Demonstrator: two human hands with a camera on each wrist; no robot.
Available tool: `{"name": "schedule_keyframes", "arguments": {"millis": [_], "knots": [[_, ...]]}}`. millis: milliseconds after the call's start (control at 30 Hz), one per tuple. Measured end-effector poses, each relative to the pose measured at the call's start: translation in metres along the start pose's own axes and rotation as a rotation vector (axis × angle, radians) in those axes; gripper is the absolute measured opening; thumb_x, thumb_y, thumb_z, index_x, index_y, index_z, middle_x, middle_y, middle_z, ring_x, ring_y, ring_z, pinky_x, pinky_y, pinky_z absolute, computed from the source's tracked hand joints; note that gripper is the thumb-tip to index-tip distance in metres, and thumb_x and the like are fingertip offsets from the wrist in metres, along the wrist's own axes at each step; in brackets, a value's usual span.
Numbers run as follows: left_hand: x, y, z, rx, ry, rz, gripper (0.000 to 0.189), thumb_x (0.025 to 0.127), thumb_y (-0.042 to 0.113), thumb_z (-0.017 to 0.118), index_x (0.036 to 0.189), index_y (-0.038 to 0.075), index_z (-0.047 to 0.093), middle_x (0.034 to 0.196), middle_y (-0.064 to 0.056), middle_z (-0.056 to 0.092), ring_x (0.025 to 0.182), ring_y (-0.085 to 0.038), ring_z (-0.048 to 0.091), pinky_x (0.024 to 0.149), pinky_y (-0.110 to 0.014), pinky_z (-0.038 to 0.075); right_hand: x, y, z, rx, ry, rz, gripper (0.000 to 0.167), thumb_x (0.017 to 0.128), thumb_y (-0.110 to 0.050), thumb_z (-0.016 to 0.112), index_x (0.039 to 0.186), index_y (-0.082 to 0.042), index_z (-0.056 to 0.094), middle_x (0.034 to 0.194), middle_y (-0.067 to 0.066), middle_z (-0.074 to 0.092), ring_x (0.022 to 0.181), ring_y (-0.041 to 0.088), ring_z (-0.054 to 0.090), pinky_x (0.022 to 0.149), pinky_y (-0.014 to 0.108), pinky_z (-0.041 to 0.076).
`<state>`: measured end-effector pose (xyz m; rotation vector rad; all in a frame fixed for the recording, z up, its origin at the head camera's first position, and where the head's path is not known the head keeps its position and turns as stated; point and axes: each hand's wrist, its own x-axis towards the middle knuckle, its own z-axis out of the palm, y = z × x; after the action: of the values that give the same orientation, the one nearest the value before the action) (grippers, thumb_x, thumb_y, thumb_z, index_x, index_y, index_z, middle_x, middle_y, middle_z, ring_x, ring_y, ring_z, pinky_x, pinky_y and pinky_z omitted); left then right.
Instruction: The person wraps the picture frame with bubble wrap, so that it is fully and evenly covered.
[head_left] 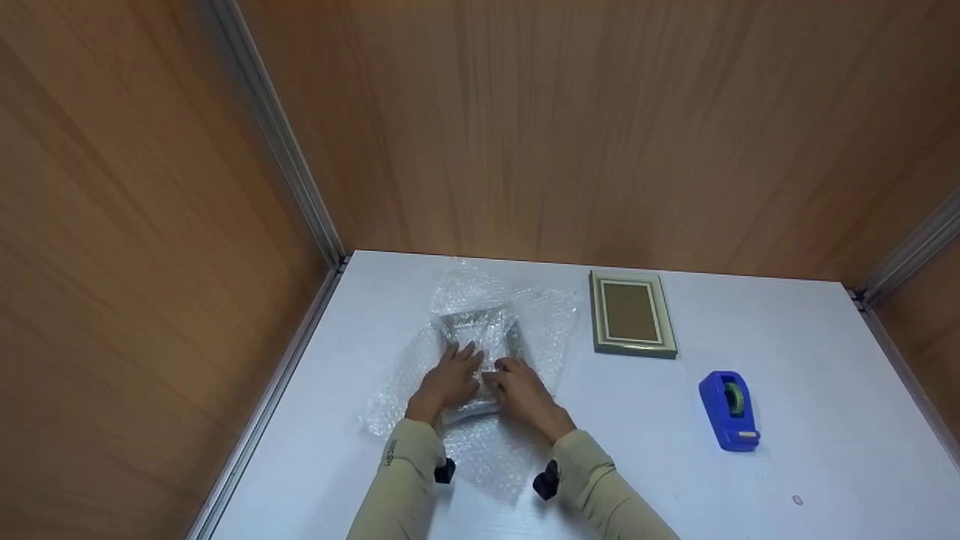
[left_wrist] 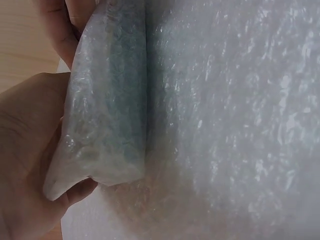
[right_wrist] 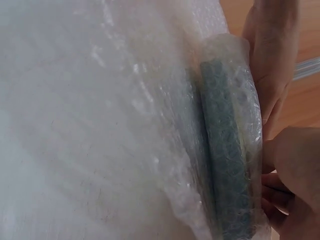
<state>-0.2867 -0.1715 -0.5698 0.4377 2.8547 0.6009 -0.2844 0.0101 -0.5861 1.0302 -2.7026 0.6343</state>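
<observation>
A picture frame (head_left: 515,341) lies under clear bubble wrap (head_left: 551,322) on the white table, with loose wrap spread around it. My left hand (head_left: 450,379) rests on the wrapped frame, its fingers extended over the top. Beside it, my right hand (head_left: 523,394) has bent fingers and pinches the wrap over the frame's middle. In the right wrist view, the frame's green edge (right_wrist: 227,150) shows through the bubbles, and the right hand (right_wrist: 297,175) is at the wrap's upper side. The left wrist view shows the left hand (left_wrist: 25,145) against the folded wrap (left_wrist: 107,100).
A second picture frame (head_left: 631,311), pale green with a brown centre, lies at the back right. A blue tape dispenser (head_left: 729,412) stands farther right. A small round piece (head_left: 797,500) lies near the front. Wooden panels (head_left: 600,135) enclose the table.
</observation>
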Motion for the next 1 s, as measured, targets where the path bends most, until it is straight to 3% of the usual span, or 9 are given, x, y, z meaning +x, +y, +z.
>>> {"name": "schedule_keyframes", "arguments": {"millis": [233, 467, 700, 867, 1000], "knots": [[0.0, -0.002, 0.004, -0.055, 0.096, 0.002, 0.054, 0.089, 0.015, 0.06, 0.141, 0.009, 0.047, 0.152, -0.011, 0.038, 0.143, -0.038, 0.025, 0.104, -0.06, 0.038, -0.003, 0.002, -0.003, 0.162, -0.005, 0.13, 0.021, 0.09, -0.004, 0.059, 0.109, -0.006, 0.069, 0.119, 0.013, 0.059, 0.115, 0.029, 0.054, 0.099, 0.042, 0.046], [0.0, 0.0, 0.005, -0.08, 0.193, -0.006, 0.057, 0.085, 0.009, 0.064, 0.14, 0.012, 0.048, 0.152, -0.01, 0.037, 0.142, -0.038, 0.028, 0.111, -0.054, 0.033, -0.008, 0.007, -0.002, 0.253, 0.074, 0.201, 0.028, 0.09, 0.002, 0.055, 0.113, -0.009, 0.066, 0.125, 0.011, 0.056, 0.122, 0.026, 0.051, 0.103, 0.038, 0.045], [-0.001, 0.0, 0.006, -0.168, 0.274, -0.014, 0.058, 0.085, 0.005, 0.065, 0.14, 0.015, 0.049, 0.155, -0.009, 0.033, 0.142, -0.041, 0.026, 0.112, -0.056, 0.031, -0.012, 0.013, -0.001, 0.324, 0.16, 0.258, 0.029, 0.09, 0.002, 0.053, 0.115, -0.008, 0.065, 0.125, 0.011, 0.056, 0.122, 0.026, 0.051, 0.103, 0.038, 0.046], [-0.002, -0.006, 0.005, -0.302, 0.328, -0.045, 0.056, 0.09, 0.008, 0.061, 0.143, 0.015, 0.045, 0.156, -0.012, 0.028, 0.143, -0.04, 0.022, 0.115, -0.055, 0.026, -0.013, 0.017, -0.001, 0.38, 0.223, 0.327, 0.028, 0.091, -0.001, 0.055, 0.118, -0.005, 0.062, 0.122, 0.011, 0.057, 0.121, 0.028, 0.052, 0.103, 0.041, 0.045], [-0.004, -0.01, 0.002, -0.431, 0.415, -0.133, 0.052, 0.093, 0.007, 0.055, 0.143, 0.009, 0.042, 0.152, -0.02, 0.033, 0.14, -0.041, 0.029, 0.115, -0.054, 0.026, -0.015, 0.022, -0.001, 0.456, 0.248, 0.393, 0.03, 0.093, -0.004, 0.054, 0.123, 0.0, 0.057, 0.123, 0.015, 0.056, 0.119, 0.031, 0.053, 0.103, 0.044, 0.045]]}}
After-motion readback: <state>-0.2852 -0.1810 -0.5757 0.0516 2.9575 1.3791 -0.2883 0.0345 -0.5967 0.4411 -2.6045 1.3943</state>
